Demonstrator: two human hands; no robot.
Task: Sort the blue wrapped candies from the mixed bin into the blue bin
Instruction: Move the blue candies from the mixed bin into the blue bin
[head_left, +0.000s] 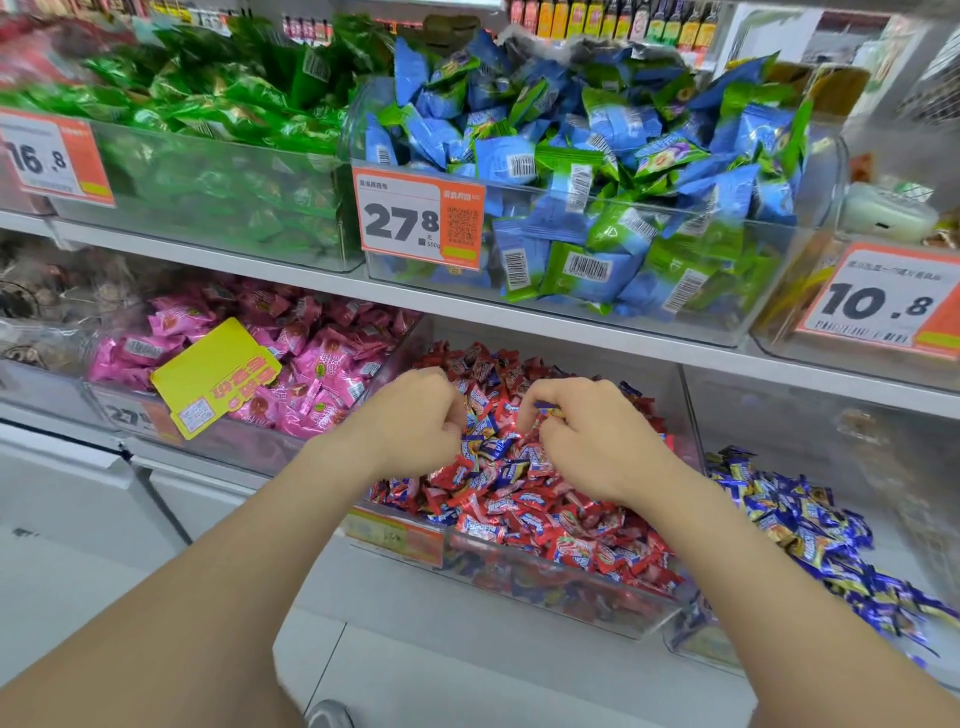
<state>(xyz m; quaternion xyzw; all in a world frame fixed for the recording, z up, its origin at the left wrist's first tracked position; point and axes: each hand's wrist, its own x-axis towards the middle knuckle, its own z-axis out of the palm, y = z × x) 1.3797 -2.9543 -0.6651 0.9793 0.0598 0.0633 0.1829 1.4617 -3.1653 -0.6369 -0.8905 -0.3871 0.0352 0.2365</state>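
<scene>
Head cam: both hands in mixed bin (561, 590) of red + blue sweets. R hand (592, 436) fingers curled, pinching a blue wrapped candy (545, 409) just above the pile. L hand (415, 415) fingers curled into pile; can't tell if holding anything. Adjacent on the right, blue bin (701, 647).

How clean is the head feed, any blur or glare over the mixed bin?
Head view: even shop light, no strong glare; motion blur smears the edges, worst at the green bin; shelf lines bow from the wide lens; mixed bin, left hand and right hand are readable.
</scene>
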